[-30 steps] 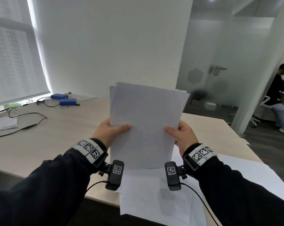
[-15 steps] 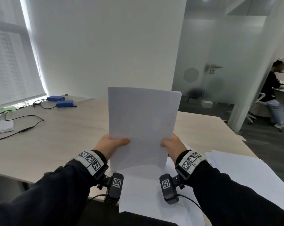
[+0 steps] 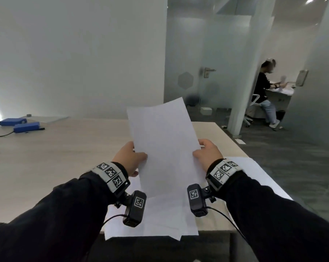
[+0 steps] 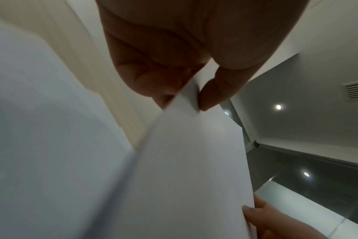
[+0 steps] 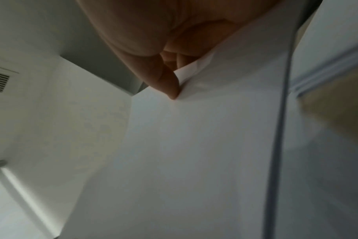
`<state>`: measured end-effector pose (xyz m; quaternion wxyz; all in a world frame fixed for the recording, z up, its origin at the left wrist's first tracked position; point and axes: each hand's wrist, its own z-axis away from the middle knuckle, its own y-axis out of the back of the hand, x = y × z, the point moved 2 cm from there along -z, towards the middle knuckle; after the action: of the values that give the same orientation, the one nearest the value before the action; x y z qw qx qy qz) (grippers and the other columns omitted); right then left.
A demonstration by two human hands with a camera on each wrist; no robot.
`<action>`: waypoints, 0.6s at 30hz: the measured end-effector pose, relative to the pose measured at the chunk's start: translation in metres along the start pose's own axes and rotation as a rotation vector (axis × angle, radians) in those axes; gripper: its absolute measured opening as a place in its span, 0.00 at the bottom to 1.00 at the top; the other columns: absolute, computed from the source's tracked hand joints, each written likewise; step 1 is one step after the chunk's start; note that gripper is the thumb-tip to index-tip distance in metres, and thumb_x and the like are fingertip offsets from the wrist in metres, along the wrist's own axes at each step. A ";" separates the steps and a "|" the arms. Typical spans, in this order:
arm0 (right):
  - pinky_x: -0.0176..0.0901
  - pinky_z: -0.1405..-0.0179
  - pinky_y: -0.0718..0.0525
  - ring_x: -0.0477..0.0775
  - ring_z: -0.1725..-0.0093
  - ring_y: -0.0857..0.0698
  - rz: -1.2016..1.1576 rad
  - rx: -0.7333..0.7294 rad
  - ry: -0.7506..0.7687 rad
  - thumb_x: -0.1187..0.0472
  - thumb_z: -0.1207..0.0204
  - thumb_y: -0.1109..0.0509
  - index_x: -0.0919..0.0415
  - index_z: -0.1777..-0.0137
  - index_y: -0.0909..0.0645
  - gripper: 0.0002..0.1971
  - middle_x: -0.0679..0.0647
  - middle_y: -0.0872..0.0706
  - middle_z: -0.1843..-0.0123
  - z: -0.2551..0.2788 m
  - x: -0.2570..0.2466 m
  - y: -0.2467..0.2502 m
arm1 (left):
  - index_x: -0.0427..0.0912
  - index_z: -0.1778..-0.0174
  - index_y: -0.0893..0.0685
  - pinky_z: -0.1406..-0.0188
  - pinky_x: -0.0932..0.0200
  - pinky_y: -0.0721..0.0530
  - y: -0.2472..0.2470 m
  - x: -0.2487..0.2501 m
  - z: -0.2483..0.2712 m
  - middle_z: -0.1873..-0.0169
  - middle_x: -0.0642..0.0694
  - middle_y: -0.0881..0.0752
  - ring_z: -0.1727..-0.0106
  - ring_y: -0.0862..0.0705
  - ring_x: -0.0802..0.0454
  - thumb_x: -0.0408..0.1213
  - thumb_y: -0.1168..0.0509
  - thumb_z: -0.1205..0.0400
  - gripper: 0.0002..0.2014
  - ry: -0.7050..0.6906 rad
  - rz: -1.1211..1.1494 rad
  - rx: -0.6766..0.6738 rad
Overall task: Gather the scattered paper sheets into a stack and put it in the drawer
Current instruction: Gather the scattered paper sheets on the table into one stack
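I hold a squared stack of white paper sheets [image 3: 163, 146] upright above the desk, tilted a little to the left. My left hand [image 3: 130, 159] pinches its left edge, thumb on the front; the left wrist view shows the thumb [image 4: 213, 95] pressed on the stack [image 4: 186, 169]. My right hand [image 3: 208, 154] pinches the right edge, its thumb [image 5: 170, 85] on the paper [image 5: 194, 145]. More loose white sheets [image 3: 160, 218] lie on the desk below the stack, overhanging the front edge, and others [image 3: 254, 176] lie at the right. No drawer is in view.
The light wooden desk [image 3: 56, 148] reaches back to a white wall. Two blue boxes [image 3: 25, 126] with cables sit at the far left. A glass partition and door [image 3: 207, 72] stand behind; a person [image 3: 263, 91] sits at another desk far right.
The fanned sheets have been squared into one even stack. It has dropped lower and tilted left, and my view has swung to the right.
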<state>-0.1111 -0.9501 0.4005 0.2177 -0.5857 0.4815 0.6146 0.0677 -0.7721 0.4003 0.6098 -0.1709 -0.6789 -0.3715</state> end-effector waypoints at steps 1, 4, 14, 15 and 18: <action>0.40 0.61 0.21 0.54 0.56 0.14 0.053 0.032 -0.020 0.71 0.24 0.37 0.55 0.38 0.20 0.18 0.53 0.13 0.50 0.002 0.008 0.019 | 0.47 0.38 0.21 0.74 0.57 0.15 -0.018 0.002 0.000 0.53 0.42 0.10 0.59 0.11 0.43 0.32 0.35 0.22 0.16 0.015 -0.003 -0.026; 0.37 0.53 0.28 0.54 0.50 0.20 0.270 0.089 -0.084 0.72 0.23 0.40 0.58 0.33 0.19 0.21 0.54 0.15 0.43 0.011 0.032 0.079 | 0.48 0.37 0.21 0.74 0.60 0.17 -0.076 0.008 0.004 0.55 0.43 0.09 0.64 0.12 0.47 0.29 0.33 0.21 0.18 0.060 0.030 -0.157; 0.39 0.44 0.24 0.55 0.41 0.17 0.427 0.246 -0.266 0.73 0.25 0.38 0.59 0.30 0.19 0.24 0.56 0.14 0.34 0.051 0.093 0.211 | 0.46 0.27 0.23 0.69 0.57 0.14 -0.219 0.016 0.028 0.50 0.41 0.08 0.62 0.09 0.48 0.25 0.33 0.21 0.25 0.157 0.165 -0.442; 0.39 0.44 0.24 0.55 0.40 0.17 0.431 0.250 -0.276 0.73 0.24 0.38 0.59 0.29 0.19 0.24 0.56 0.14 0.34 0.052 0.097 0.217 | 0.47 0.23 0.27 0.70 0.58 0.14 -0.225 0.015 0.028 0.50 0.41 0.08 0.60 0.09 0.48 0.25 0.32 0.21 0.30 0.170 0.173 -0.440; 0.40 0.41 0.23 0.56 0.36 0.16 0.430 0.251 -0.291 0.73 0.24 0.38 0.59 0.28 0.20 0.24 0.57 0.14 0.33 0.052 0.107 0.226 | 0.46 0.17 0.34 0.69 0.57 0.13 -0.234 0.012 0.028 0.48 0.40 0.11 0.53 0.09 0.47 0.27 0.30 0.22 0.36 0.199 0.186 -0.426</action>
<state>-0.3488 -1.0369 0.3697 0.2197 -0.3443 0.6307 0.6598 -0.1145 -0.9112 0.3433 0.6554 -0.3198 -0.5033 -0.4635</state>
